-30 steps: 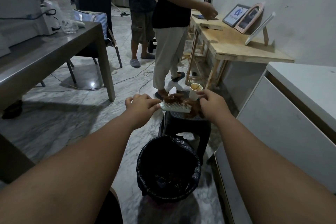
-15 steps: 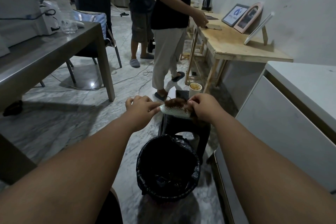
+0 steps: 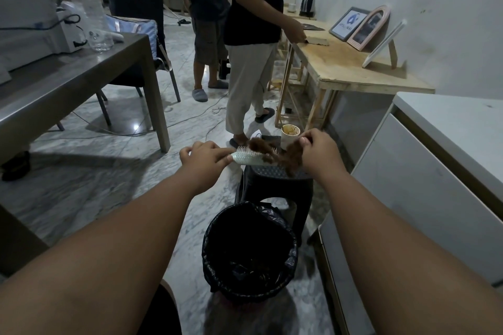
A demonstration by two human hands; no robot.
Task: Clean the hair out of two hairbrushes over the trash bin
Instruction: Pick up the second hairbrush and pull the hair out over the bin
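Over the stool (image 3: 275, 174), beyond the bin (image 3: 209, 258), my left hand (image 3: 202, 159) grips the brush (image 3: 249, 159), hiding its handle; my right hand (image 3: 319, 152) pinches brown hair (image 3: 292, 156) caught in the bristles, its fingertips mostly hidden.

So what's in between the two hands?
In the head view, a pale plastic hairbrush held by the left hand, with a brown hair clump the right hand pinches.

The left forearm (image 3: 152, 220) and right forearm (image 3: 362, 215) are bare down to the left hand (image 3: 202, 159) and right hand (image 3: 318, 152), and a dark patch (image 3: 163, 313), perhaps clothing, shows at the bottom edge.
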